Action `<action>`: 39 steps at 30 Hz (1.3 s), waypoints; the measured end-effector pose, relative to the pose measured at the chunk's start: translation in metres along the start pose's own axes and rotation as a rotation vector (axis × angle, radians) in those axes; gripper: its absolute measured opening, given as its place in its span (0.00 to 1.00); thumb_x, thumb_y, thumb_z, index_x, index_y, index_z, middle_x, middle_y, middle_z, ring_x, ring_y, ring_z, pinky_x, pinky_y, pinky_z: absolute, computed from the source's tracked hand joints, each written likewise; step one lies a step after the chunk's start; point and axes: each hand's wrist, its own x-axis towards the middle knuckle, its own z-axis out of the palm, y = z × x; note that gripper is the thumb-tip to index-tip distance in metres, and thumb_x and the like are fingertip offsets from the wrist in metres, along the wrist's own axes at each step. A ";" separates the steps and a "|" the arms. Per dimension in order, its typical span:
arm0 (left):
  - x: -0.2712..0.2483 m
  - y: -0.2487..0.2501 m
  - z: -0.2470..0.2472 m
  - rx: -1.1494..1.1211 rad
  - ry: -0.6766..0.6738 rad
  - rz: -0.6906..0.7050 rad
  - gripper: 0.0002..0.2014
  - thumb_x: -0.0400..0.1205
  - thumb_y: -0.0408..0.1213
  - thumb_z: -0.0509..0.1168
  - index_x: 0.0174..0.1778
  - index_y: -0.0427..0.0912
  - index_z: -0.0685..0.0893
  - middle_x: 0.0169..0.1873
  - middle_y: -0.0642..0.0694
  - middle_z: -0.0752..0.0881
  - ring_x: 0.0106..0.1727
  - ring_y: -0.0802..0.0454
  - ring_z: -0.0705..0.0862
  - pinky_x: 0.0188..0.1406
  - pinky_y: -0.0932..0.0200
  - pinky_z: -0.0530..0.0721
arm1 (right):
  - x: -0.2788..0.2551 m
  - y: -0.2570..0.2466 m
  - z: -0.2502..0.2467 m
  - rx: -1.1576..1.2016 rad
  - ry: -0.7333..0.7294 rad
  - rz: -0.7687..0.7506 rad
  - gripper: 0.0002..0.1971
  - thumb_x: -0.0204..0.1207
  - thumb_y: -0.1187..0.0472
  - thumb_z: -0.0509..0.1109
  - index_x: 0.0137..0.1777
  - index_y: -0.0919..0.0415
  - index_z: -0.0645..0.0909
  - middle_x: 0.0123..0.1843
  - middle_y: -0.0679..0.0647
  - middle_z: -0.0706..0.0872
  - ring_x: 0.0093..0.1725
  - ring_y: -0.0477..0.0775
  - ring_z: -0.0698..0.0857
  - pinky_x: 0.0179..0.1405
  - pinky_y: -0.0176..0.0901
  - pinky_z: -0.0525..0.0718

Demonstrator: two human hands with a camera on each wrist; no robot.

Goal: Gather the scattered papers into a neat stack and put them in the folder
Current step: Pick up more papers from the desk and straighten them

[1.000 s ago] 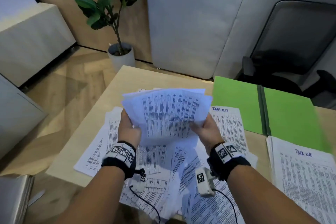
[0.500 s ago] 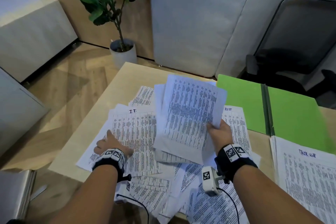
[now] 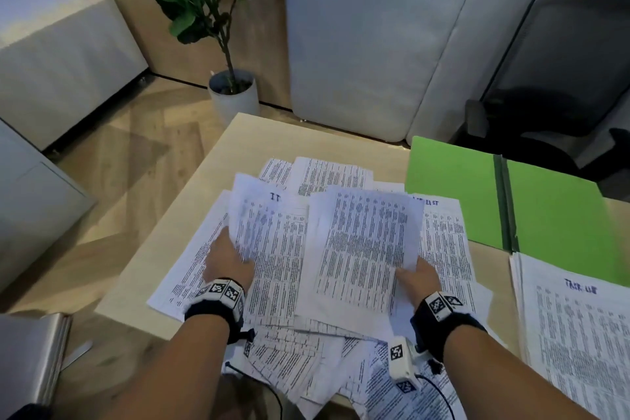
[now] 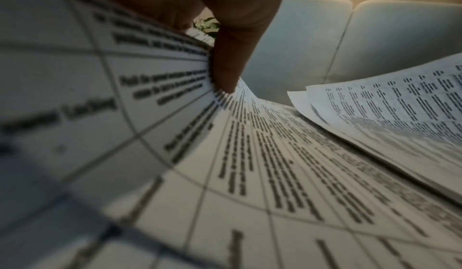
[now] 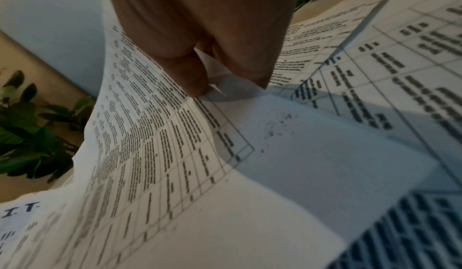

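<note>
- Right across the wooden table (image 3: pixel 238 140) lie scattered printed papers (image 3: pixel 293 361), overlapping in a loose heap at its near side.
- Beyond them, at the far right, the green folder (image 3: pixel 559 211) lies open and flat with nothing in its two leaves; a separate pile headed "Task List" (image 3: pixel 579 327) overlaps its near edge.
- Half a second ago the left hand lay flat on the heap; now the left hand (image 3: pixel 229 262) pinches a curled sheet (image 3: pixel 249 215) by its edge, thumb (image 4: pixel 232 56) on the print.
- The right hand (image 3: pixel 417 278) still grips its bundle of sheets (image 3: pixel 364 249), now lower and nearer the heap, fingers (image 5: pixel 185 71) closed on a corner.
- Behind the table stand grey upholstered panels (image 3: pixel 368 44), a potted plant (image 3: pixel 218 10) and a dark office chair (image 3: pixel 559 72).
</note>
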 end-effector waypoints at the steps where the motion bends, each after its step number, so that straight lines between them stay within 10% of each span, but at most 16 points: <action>1: -0.003 0.002 0.001 0.050 0.040 0.074 0.37 0.73 0.36 0.72 0.78 0.46 0.65 0.71 0.41 0.73 0.65 0.38 0.78 0.61 0.39 0.81 | 0.001 -0.001 -0.002 0.004 0.014 0.000 0.08 0.77 0.69 0.66 0.54 0.69 0.81 0.50 0.70 0.86 0.47 0.64 0.85 0.50 0.56 0.86; 11: -0.019 0.013 0.002 0.229 0.011 0.356 0.20 0.73 0.45 0.75 0.61 0.48 0.85 0.77 0.51 0.67 0.41 0.46 0.86 0.44 0.54 0.85 | 0.002 0.004 -0.006 -0.023 0.011 0.018 0.05 0.78 0.70 0.65 0.51 0.67 0.79 0.47 0.66 0.84 0.47 0.63 0.83 0.47 0.49 0.82; 16: -0.019 0.023 0.000 0.417 0.027 0.315 0.22 0.79 0.58 0.60 0.64 0.51 0.84 0.66 0.51 0.80 0.58 0.49 0.82 0.56 0.49 0.78 | 0.004 0.002 -0.007 -0.020 -0.002 0.016 0.05 0.79 0.69 0.64 0.53 0.65 0.79 0.46 0.63 0.83 0.46 0.61 0.82 0.46 0.47 0.80; 26: -0.015 0.061 -0.021 0.285 0.295 0.482 0.18 0.80 0.34 0.63 0.65 0.51 0.82 0.71 0.56 0.78 0.70 0.50 0.76 0.71 0.38 0.55 | 0.000 -0.013 -0.015 0.128 0.029 -0.039 0.08 0.78 0.70 0.65 0.54 0.60 0.80 0.46 0.62 0.84 0.46 0.61 0.83 0.47 0.48 0.81; 30: -0.018 0.079 -0.041 0.105 0.347 0.545 0.17 0.79 0.29 0.62 0.60 0.48 0.86 0.62 0.51 0.84 0.54 0.44 0.86 0.57 0.47 0.79 | -0.002 -0.022 -0.018 0.193 0.072 -0.065 0.12 0.76 0.72 0.65 0.55 0.60 0.83 0.47 0.61 0.86 0.46 0.60 0.83 0.55 0.55 0.84; 39: -0.004 0.079 -0.055 -0.402 0.214 0.125 0.26 0.81 0.30 0.64 0.72 0.58 0.69 0.50 0.46 0.83 0.44 0.43 0.82 0.43 0.54 0.82 | -0.004 -0.041 -0.035 0.579 0.038 -0.018 0.05 0.78 0.76 0.65 0.48 0.66 0.78 0.36 0.59 0.77 0.36 0.58 0.76 0.36 0.45 0.76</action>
